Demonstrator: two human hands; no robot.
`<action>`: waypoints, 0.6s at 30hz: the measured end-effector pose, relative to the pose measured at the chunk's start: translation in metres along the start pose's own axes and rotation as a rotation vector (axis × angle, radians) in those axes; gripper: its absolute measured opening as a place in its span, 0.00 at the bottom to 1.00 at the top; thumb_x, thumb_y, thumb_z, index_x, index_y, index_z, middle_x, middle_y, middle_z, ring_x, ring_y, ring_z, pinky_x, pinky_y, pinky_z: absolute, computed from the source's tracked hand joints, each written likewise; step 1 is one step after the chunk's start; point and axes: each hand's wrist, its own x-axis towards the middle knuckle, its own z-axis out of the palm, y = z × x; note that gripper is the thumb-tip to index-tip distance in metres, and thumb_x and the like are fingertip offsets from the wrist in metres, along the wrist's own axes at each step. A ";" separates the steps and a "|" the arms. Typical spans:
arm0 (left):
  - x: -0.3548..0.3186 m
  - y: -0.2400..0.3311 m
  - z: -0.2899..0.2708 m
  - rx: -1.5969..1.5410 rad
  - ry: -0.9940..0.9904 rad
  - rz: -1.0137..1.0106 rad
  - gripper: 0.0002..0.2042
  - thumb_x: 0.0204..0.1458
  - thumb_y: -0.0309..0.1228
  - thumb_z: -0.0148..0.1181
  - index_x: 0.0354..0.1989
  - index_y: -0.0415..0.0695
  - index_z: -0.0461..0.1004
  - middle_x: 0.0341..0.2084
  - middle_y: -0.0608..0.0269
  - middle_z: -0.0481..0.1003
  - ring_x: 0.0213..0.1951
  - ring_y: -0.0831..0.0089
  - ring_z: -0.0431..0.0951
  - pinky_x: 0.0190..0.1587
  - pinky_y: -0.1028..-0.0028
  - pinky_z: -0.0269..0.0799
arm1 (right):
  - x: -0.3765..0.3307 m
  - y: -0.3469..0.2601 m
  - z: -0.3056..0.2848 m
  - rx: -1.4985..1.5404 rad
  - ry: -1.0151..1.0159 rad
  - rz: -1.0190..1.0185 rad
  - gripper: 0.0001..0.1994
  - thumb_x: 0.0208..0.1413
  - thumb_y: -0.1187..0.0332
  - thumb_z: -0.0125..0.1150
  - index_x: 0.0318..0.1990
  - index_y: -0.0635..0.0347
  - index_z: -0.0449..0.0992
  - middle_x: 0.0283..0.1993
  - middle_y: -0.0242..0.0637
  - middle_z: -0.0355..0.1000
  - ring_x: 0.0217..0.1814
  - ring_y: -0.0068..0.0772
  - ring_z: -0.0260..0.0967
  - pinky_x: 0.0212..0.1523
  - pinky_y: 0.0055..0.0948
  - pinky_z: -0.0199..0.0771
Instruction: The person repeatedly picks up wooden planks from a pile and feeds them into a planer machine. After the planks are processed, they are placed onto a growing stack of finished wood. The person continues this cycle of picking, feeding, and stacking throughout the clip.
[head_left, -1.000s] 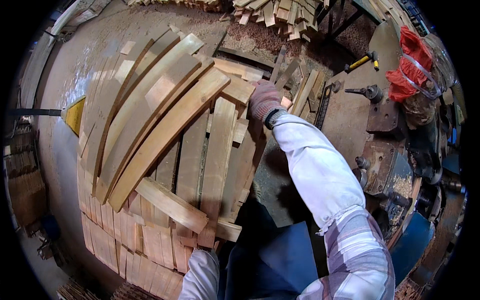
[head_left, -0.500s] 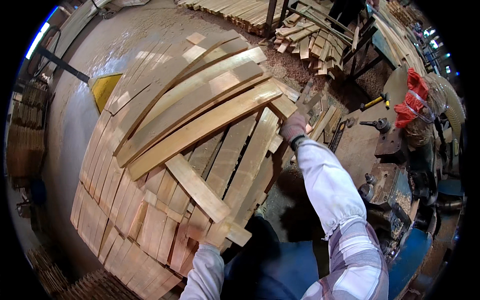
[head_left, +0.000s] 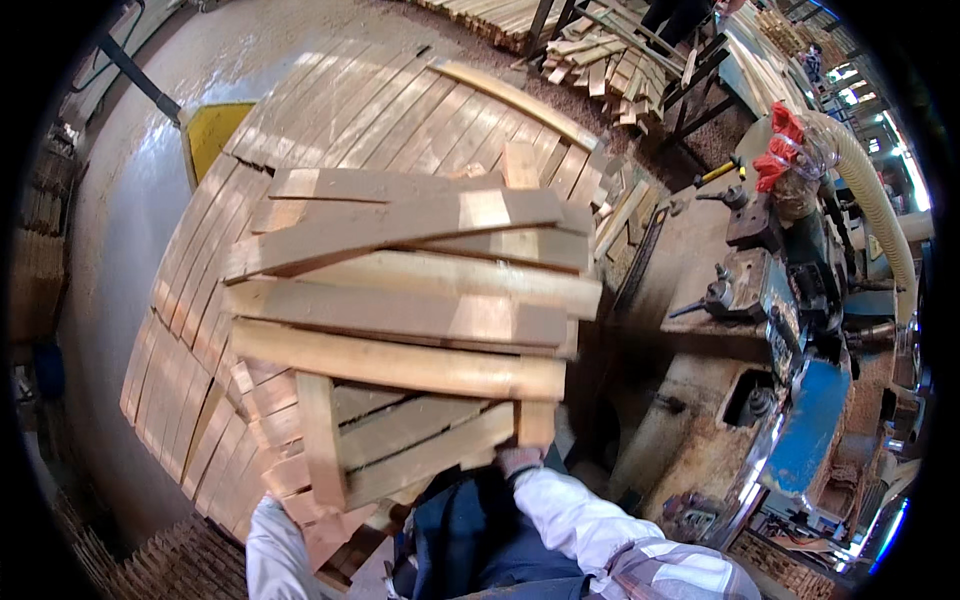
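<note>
Several wooden planks (head_left: 410,312) lie loosely side by side across two crosswise boards, on top of a large stack of planks (head_left: 340,110). My gloved right hand (head_left: 520,460) is closed at the near end of the right crosswise board (head_left: 535,425). On the other side, my left sleeve (head_left: 275,550) reaches to the near end of the left crosswise board (head_left: 320,440). The fingers of that hand are hidden or blurred against the wood. Between my arms, dark blue clothing (head_left: 480,530) shows close to the planks.
A machine with clamps (head_left: 735,295) and a ribbed hose (head_left: 885,210) stands at the right. Beyond the stack are a heap of wood pieces (head_left: 610,80) and a person's dark-clothed legs (head_left: 665,20). A yellow metal part (head_left: 215,140) adjoins the stack's left side.
The loose planks have come nearer and turned from slanted to nearly crosswise, baring the stack's far part. My right hand has come toward me; my left has moved left. The view has shifted too.
</note>
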 end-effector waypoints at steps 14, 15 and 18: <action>0.079 -0.058 -0.260 -0.289 0.196 -0.135 0.17 0.66 0.52 0.55 0.35 0.51 0.75 0.26 0.71 0.72 0.29 0.76 0.71 0.32 0.64 0.68 | -0.178 -0.108 -0.180 0.034 -1.231 -0.731 0.28 0.61 0.50 0.59 0.63 0.58 0.75 0.64 0.54 0.74 0.66 0.55 0.72 0.67 0.45 0.68; 0.074 -0.095 -0.245 -0.108 0.160 0.038 0.17 0.67 0.49 0.54 0.47 0.46 0.71 0.39 0.63 0.71 0.41 0.71 0.70 0.45 0.64 0.65 | -0.167 -0.094 -0.216 0.209 -1.415 -0.704 0.27 0.65 0.51 0.58 0.63 0.60 0.76 0.64 0.49 0.74 0.66 0.46 0.72 0.68 0.40 0.69; 0.047 -0.181 -0.172 0.226 0.342 0.369 0.30 0.69 0.44 0.52 0.72 0.37 0.60 0.66 0.48 0.67 0.66 0.60 0.67 0.70 0.66 0.62 | -0.069 -0.088 -0.371 0.622 -1.860 -0.349 0.24 0.70 0.53 0.56 0.64 0.61 0.76 0.62 0.43 0.77 0.63 0.34 0.75 0.68 0.34 0.71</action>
